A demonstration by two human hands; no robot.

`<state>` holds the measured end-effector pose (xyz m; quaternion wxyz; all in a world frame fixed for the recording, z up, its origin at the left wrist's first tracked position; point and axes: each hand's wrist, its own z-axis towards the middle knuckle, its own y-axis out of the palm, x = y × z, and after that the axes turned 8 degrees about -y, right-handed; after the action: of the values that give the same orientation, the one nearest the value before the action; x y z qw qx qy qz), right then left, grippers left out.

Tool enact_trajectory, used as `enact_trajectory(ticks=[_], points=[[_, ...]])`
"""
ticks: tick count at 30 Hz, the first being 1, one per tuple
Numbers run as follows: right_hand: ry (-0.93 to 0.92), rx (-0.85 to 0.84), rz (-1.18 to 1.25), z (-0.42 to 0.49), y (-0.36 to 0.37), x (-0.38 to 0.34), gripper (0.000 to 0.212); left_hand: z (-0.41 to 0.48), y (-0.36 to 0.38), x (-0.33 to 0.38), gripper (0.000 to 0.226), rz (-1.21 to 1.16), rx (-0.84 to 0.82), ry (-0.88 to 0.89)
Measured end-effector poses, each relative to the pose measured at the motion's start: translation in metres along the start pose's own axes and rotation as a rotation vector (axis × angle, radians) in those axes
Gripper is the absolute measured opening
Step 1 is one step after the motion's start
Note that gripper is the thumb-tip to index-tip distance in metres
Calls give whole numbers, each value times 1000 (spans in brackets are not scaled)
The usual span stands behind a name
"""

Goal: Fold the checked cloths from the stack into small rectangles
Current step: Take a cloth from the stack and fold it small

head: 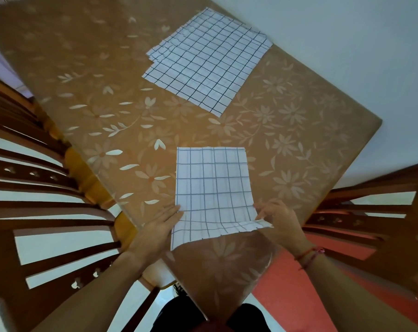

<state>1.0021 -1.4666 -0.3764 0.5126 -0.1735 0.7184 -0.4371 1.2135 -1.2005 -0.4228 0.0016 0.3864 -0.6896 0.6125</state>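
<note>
One checked cloth (212, 188), single sheet, lies near the front corner of the table (299, 130), well apart from the stack of checked cloths (208, 61) at the far side, presumably drawn close so it can be folded within easy reach. Left hand (160, 228): grip released, palm flat on the cloth's near-left edge, apparently pinning it in place. Right hand (278, 218): grip pinching the lifted near-right corner, likely to begin a fold.

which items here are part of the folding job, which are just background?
In the job:
- checked cloth being folded
- stack of checked cloths
- left hand, flat on the cloth's edge
- right hand, pinching its corner

Background:
- floral tablecloth
- wooden chairs
- red wrist string
</note>
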Motion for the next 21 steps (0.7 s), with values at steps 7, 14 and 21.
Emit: enact_trajectory(ticks=[7, 14, 21], points=[[77, -32, 131, 8, 1, 10, 45, 7, -17, 11, 33, -95, 74, -49], [103, 7, 215, 32, -10, -3, 28, 31, -32, 16, 22, -122, 78, -178], [236, 0, 212, 64, 0, 6, 18, 59, -39, 17, 10, -185, 142, -315]])
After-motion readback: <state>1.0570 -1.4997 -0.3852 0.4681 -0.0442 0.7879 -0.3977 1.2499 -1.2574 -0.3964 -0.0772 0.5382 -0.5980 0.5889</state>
